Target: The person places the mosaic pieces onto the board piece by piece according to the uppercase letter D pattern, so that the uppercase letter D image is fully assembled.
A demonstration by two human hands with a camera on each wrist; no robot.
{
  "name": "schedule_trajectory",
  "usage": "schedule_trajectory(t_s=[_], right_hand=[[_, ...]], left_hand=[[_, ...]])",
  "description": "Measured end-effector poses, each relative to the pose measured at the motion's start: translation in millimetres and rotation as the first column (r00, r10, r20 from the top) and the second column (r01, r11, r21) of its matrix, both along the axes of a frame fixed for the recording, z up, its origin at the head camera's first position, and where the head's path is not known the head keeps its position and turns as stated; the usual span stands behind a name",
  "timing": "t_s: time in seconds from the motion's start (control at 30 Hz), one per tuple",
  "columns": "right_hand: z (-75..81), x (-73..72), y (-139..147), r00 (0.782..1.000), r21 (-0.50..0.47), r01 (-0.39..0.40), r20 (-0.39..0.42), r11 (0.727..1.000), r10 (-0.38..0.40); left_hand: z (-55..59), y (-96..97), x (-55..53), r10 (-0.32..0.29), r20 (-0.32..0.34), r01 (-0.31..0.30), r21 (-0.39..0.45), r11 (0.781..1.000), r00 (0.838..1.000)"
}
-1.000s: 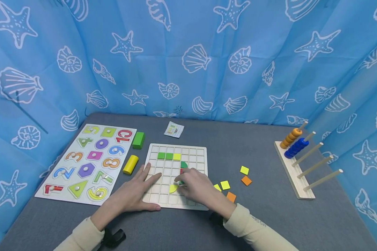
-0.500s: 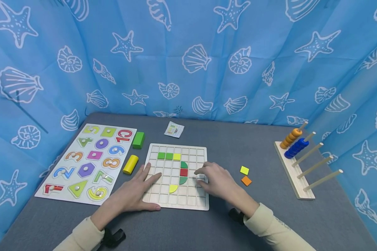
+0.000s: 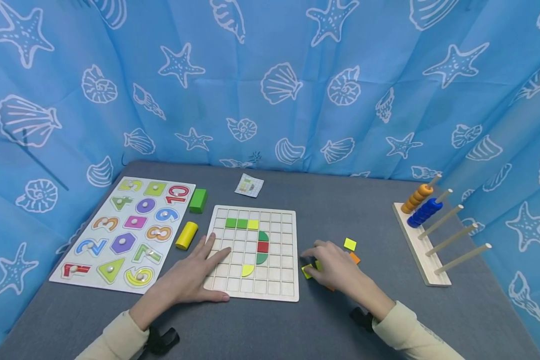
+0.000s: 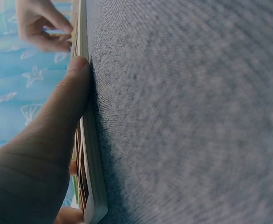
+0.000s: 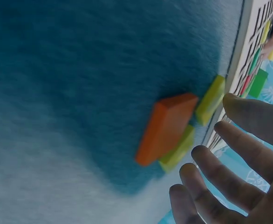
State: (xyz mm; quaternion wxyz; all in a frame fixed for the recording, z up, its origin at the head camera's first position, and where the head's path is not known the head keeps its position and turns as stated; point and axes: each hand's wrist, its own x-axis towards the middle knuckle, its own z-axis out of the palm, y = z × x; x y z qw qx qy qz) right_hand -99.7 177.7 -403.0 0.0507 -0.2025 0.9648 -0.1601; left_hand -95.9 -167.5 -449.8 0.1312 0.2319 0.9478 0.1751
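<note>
A pale wooden grid board point(image 3: 274, 287) lies mid-table. My left hand point(image 3: 189, 275) rests on its left edge with fingers spread, the thumb along the near edge. On the board sit two green squares point(image 3: 236, 223), a yellow square point(image 3: 253, 224), a green quarter-round point(image 3: 263, 236), a red square point(image 3: 263, 247), another green quarter-round point(image 3: 262, 258) and a yellow quarter-round point(image 3: 247, 270). Right of the board, my right hand point(image 3: 335, 265) hovers over loose tiles, its thumb by a yellow tile point(image 5: 211, 100). An orange tile point(image 5: 167, 128) and a second yellow tile point(image 5: 178, 151) lie close by, partly overlapping in view.
A number-and-shape puzzle point(image 3: 123, 230) lies left, beside a green block point(image 3: 198, 201) and a yellow cylinder point(image 3: 187, 236). Behind the board is a pattern card point(image 3: 249, 185). A yellow tile point(image 3: 350, 244), an orange tile point(image 3: 354, 258) and a peg stacker point(image 3: 423, 245) stand right.
My right hand has left the board's coloured pieces, moving right to the loose tiles, and uncovered the red square and lower green quarter-round. The left hand has stayed put.
</note>
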Motion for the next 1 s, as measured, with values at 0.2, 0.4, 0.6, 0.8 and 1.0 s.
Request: schedule_trajectory(t_s=[0.2, 0.4, 0.6, 0.8, 1.0], right_hand=[[-2.5, 4.6, 7.0, 1.000, -0.012, -0.024, -0.004, 1.000, 0.024], [-3.7, 5.8, 8.7, 0.999, -0.001, -0.039, -0.001, 0.999, 0.039], [-4.4, 6.9, 10.0, 0.998, 0.004, -0.066, -0.009, 0.998, 0.066], [-5.9, 7.2, 9.6, 0.998, 0.025, -0.066, 0.001, 0.998, 0.066], [-5.8, 8.6, 9.8, 0.998, 0.030, -0.064, 0.000, 0.998, 0.064]], left_hand=[[2.0, 0.4, 0.2, -0.001, 0.000, 0.001, 0.014, 1.000, 1.000], [1.4, 0.7, 0.4, 0.005, 0.001, -0.005, 0.010, 1.000, 1.000], [0.4, 0.4, 0.8, 0.004, -0.005, -0.004, 0.008, 1.000, 1.000], [-0.2, 0.4, 0.7, 0.005, -0.003, -0.005, 0.008, 1.000, 1.000], [-0.9, -0.2, 0.5, 0.006, -0.002, -0.006, 0.007, 1.000, 1.000]])
